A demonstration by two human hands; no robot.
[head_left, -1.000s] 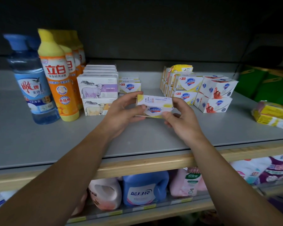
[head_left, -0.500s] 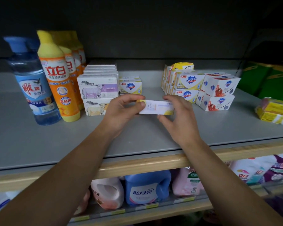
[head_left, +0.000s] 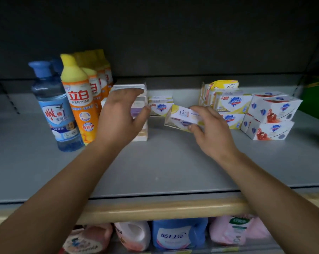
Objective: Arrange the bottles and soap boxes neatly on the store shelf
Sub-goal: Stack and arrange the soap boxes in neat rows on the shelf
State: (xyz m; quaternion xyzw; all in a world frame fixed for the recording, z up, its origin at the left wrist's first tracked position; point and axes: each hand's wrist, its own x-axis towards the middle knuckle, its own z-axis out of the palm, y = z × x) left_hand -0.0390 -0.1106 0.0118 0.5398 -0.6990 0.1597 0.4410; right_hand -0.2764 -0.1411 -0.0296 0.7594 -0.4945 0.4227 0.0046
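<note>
1. Grey store shelf (head_left: 164,162), wooden front edge. Two bare forearms reach in over it from below.
2. Right hand (head_left: 212,133): grips a yellow-and-white soap box (head_left: 182,119), fingers over its top edge, thumb under the near lower edge. The box is tilted, left end lower, held just above the shelf, mid-shelf.
3. Left hand (head_left: 121,118): holds nothing. Fingers loosely spread and slightly bent, palm toward the held box, a gap between the two. It hovers in front of the stack of white-and-purple soap boxes (head_left: 140,125) and hides most of it.
4. Directly behind the held box: a small stack of matching yellow soap boxes (head_left: 161,105), just beside the white-and-purple stack.
5. Right of centre: a larger group of yellow soap boxes (head_left: 232,105), one yellow packet (head_left: 224,86) on top at the back.
6. Touching that group on its right: white soap boxes with red print (head_left: 272,118), stacked two high and slightly askew.
7. Left side: a blue-capped clear bottle (head_left: 54,109) upright at the front, touching an orange bottle with yellow cap (head_left: 79,99). More orange bottles (head_left: 100,77) line up behind it toward the back wall.
8. Lower shelf: pink, white and blue detergent jugs (head_left: 179,233), partly cut off by the shelf edge.
</note>
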